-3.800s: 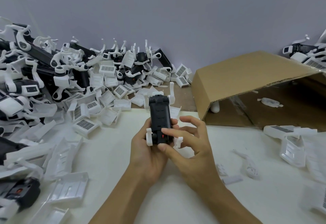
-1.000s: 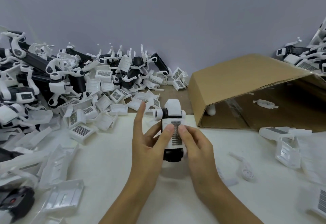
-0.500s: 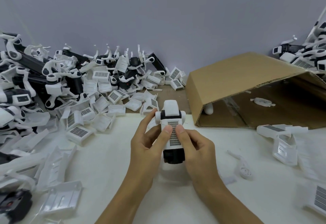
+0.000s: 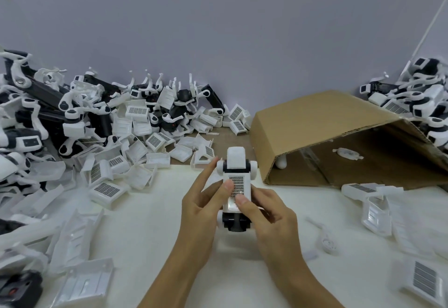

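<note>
Gadget: black-and-white unit with a grid-printed white cover, held just above the bench near its middle.
Left hand: the left hand grasps the gadget's left side, thumb pressed on the grid cover.
Right hand: the right hand grasps the right side, thumb on the cover's lower part.
Cardboard box: the box lies on its side at 2 o'clock from the gadget.
Parts heap: white covers and black bodies piled at 10 o'clock.
</note>
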The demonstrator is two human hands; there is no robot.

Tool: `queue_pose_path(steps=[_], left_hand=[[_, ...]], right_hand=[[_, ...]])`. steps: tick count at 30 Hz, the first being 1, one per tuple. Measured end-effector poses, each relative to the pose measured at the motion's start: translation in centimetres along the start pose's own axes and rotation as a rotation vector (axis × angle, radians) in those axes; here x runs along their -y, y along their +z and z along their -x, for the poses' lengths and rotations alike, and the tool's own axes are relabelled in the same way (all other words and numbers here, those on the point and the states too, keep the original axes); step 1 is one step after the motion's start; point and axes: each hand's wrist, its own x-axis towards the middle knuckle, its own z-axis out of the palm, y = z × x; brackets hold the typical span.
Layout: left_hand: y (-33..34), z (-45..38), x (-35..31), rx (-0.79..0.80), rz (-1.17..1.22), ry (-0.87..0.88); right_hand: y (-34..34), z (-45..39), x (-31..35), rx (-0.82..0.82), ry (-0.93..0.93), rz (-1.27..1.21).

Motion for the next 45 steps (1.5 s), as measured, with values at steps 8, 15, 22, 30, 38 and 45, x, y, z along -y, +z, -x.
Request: queue_pose_path(steps=[8, 15, 22, 30, 38, 45], left_hand=[[-0.2, -1.1, 0.8, -0.052, 0.014, -0.018], [-0.4, -1.4, 1.2, 0.003, 0.011, -0.055], [-0.5, -1.9, 1.3, -0.047, 0.049, -0.065], [-1.6, -2.0, 0.4, -0.347, 0.068, -0.040], [-2.1, -2.7, 0.5, -0.497, -0.002, -0.126], [-3.8, -4.1, 0.4, -0.496, -0.125, -0.266]], right_hand=[[-5.7, 1.8, 4.3, -0.199, -0.356, 0.527], [-16.6, -3.7, 15.5, -0.353, -0.875, 1.192], [-21.7, -14.4, 21.8, -0.411, 0.023, 1.281], [-6.1, -13.6, 10.4, 0.213, -0.115, 1.156], [13.4, -19.0, 0.8, 0.491, -0.240, 0.872], [18.9, -22.9, -5.3, 0.183, 0.030, 0.710]])
